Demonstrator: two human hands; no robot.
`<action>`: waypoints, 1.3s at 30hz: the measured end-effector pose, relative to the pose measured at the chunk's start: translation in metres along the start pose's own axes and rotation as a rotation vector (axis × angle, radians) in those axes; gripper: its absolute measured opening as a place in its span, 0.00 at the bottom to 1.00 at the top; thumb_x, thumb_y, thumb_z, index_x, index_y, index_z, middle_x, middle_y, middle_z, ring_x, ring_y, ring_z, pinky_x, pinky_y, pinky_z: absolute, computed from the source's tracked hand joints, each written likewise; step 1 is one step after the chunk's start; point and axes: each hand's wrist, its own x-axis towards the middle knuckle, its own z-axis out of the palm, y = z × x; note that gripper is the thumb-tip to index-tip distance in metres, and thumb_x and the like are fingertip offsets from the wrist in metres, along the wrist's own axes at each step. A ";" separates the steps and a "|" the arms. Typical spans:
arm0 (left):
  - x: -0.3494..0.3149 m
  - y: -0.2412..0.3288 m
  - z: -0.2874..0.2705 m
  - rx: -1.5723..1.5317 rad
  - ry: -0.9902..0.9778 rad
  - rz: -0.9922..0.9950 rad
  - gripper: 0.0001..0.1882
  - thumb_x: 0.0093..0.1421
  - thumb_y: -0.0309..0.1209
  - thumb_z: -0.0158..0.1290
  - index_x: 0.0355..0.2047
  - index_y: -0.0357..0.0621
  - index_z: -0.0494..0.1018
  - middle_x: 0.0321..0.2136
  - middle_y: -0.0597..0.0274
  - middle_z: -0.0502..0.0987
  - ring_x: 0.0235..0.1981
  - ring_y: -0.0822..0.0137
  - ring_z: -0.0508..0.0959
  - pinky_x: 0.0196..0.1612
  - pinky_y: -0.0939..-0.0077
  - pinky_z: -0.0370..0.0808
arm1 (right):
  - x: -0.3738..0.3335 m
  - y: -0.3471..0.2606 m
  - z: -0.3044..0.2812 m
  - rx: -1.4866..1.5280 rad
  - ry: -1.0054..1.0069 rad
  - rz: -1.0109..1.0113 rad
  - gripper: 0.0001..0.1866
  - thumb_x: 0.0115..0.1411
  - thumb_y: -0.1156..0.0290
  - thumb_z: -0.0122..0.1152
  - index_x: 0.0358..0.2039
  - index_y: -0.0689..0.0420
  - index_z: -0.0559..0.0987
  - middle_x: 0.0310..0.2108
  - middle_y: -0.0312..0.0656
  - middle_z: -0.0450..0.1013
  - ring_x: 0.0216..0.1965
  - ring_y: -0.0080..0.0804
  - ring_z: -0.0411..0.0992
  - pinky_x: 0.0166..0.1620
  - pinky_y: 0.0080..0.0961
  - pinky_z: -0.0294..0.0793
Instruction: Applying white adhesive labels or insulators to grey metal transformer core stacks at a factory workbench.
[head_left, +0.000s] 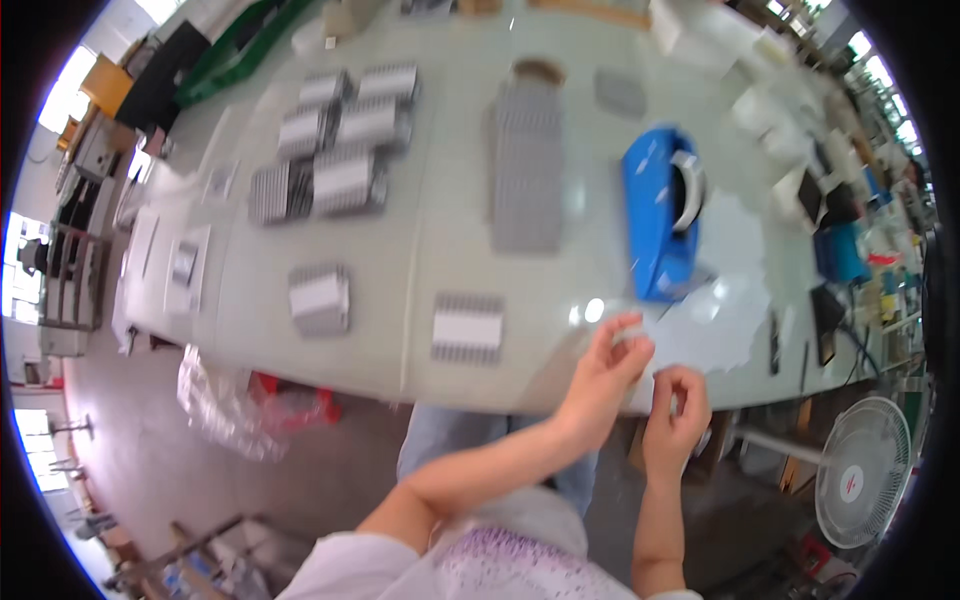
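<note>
My left hand (pixel 607 366) and my right hand (pixel 676 407) are together at the near edge of the pale green table (pixel 420 260), just below a blue tape dispenser (pixel 660 210). Both hands pinch what looks like a strip of clear tape (pixel 640 345) stretched between their fingertips; the blur hides its exact ends. Left of my hands lies a grey tray with a white label (pixel 467 327).
Several more grey ribbed trays (pixel 335 150) are stacked at the far left, and a long grey tray (pixel 527 165) lies mid-table. White sheets (pixel 725 300) sit right of the dispenser. A white fan (pixel 862 472) stands at the lower right. Red plastic bags (pixel 280 405) lie under the table.
</note>
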 end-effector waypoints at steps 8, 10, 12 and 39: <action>-0.077 0.085 -0.113 0.548 0.080 0.426 0.07 0.61 0.21 0.56 0.39 0.41 0.72 0.34 0.69 0.74 0.34 0.80 0.71 0.37 0.84 0.69 | -0.019 -0.048 0.074 0.191 -0.376 -0.097 0.03 0.55 0.84 0.62 0.30 0.62 0.79 0.26 0.40 0.76 0.26 0.25 0.73 0.31 0.21 0.72; -0.089 0.101 -0.124 0.668 0.117 0.453 0.07 0.60 0.20 0.58 0.37 0.41 0.72 0.33 0.68 0.76 0.34 0.80 0.72 0.36 0.84 0.69 | -0.020 -0.057 0.083 0.316 -0.454 0.066 0.04 0.53 0.83 0.65 0.30 0.62 0.80 0.26 0.40 0.76 0.27 0.25 0.74 0.31 0.20 0.72; -0.096 0.115 -0.131 0.821 0.160 0.437 0.07 0.57 0.19 0.61 0.33 0.42 0.74 0.31 0.68 0.79 0.33 0.81 0.74 0.35 0.84 0.70 | -0.019 -0.063 0.089 0.319 -0.475 0.140 0.04 0.53 0.83 0.65 0.30 0.62 0.80 0.26 0.40 0.76 0.27 0.25 0.74 0.31 0.20 0.72; -0.063 0.107 -0.161 1.994 -0.095 1.199 0.11 0.54 0.32 0.62 0.29 0.50 0.68 0.41 0.70 0.82 0.47 0.72 0.75 0.41 0.77 0.64 | -0.033 -0.031 0.127 -0.188 -0.365 -0.525 0.13 0.45 0.74 0.71 0.32 0.51 0.78 0.37 0.31 0.80 0.40 0.37 0.67 0.36 0.26 0.68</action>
